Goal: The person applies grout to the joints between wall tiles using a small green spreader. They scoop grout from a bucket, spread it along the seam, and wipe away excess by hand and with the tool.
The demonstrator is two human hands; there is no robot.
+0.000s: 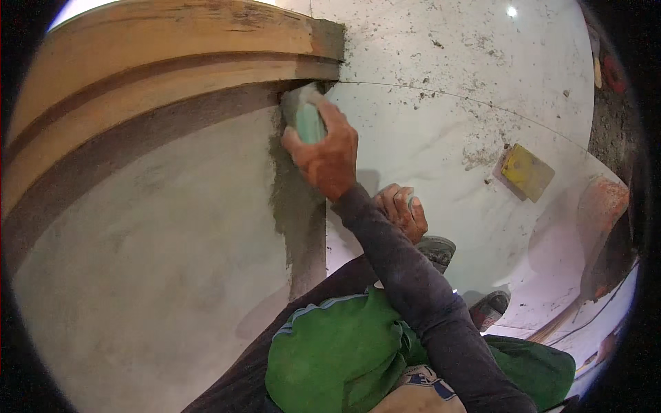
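My right hand (329, 148) reaches up and left, its fingers closed round a pale green block (311, 124) with a grey, smeared upper end. The kind of block is not clear. It touches the upper corner of a grey plastered surface (151, 227), just below a stepped tan ledge (172, 41). A darker, damp-looking strip of plaster (297, 206) runs down the surface's right edge. My left hand (404, 212) lies partly behind my right forearm, with its fingers curled. A bit of something pale shows at its fingers, too little to name.
White floor slabs (441, 144) with scattered crumbs lie to the right. On them rests a dirty yellow block (529, 172). At the far right stands a reddish, dusty object (606, 206), beside straw-like bristles (558, 322). My shoes (490, 310) are below my hands.
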